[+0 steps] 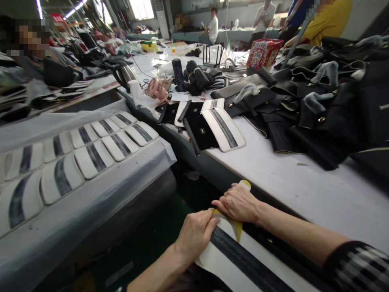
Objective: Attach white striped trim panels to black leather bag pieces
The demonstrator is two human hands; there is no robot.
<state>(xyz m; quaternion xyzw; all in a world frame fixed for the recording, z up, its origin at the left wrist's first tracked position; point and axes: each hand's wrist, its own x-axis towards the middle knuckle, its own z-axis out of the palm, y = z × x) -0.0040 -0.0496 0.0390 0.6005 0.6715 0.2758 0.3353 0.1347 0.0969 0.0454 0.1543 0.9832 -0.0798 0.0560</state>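
Worktable (306, 190) alongside; forearms (294, 228) converge, left fingers (209, 229) clamping striped panel (243, 255), right fingers (229, 202) round yellow-edged piece (238, 230).

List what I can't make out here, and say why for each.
All in the head view:
- Striped panel in hand: near end cut off by the bottom edge.
- Yellow piece: middle hidden by the right hand.
- Left hand: fingertips hidden by the hand itself.
- Label on the black pouch: too small to read.
- Nearest panel on the left table: outer side cut off by the left edge.
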